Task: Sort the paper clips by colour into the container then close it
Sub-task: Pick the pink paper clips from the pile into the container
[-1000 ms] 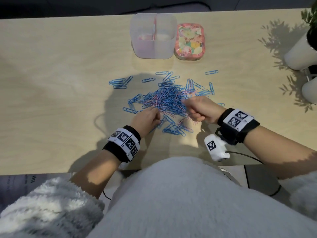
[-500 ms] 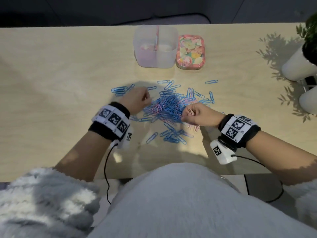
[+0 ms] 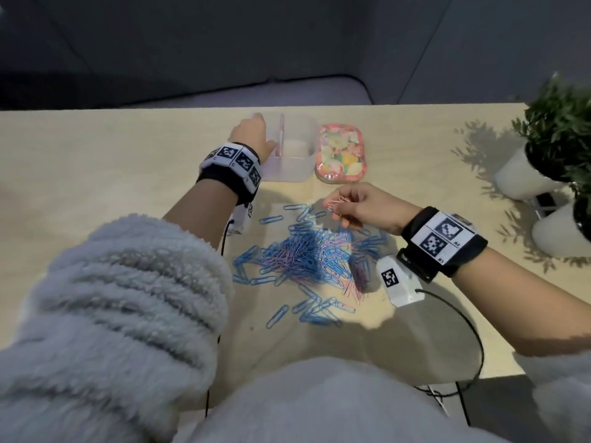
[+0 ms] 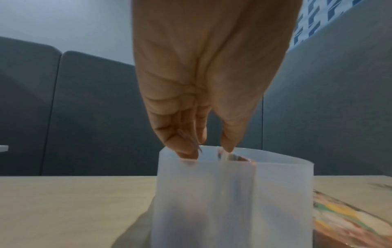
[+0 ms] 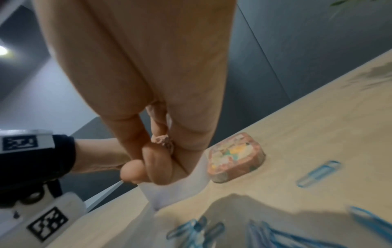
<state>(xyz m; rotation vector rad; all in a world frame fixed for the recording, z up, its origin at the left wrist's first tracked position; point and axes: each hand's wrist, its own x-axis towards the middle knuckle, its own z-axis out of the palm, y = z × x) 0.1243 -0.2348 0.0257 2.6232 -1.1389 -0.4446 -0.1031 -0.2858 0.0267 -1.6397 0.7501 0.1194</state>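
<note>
The left hand (image 3: 252, 132) hangs over the left half of the clear container (image 3: 297, 167) at 12 o'clock, fingers (image 4: 186, 142) pointing down, close together; whether they hold a clip, I cannot tell. The right hand (image 3: 364, 207) pinches a few pink paper clips (image 3: 335, 201) above the pile of blue and pink paper clips (image 3: 307, 254). The flowery lid (image 3: 340, 153) lies just right of the container.

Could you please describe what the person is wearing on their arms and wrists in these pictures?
Both arms come out of fluffy pale grey sleeves, pushed back so the forearms are bare. Each wrist carries a black band topped with white panels printed with black square markers. A small white camera box with its own marker hangs under each wrist, and a thin black cable runs from it.
</note>
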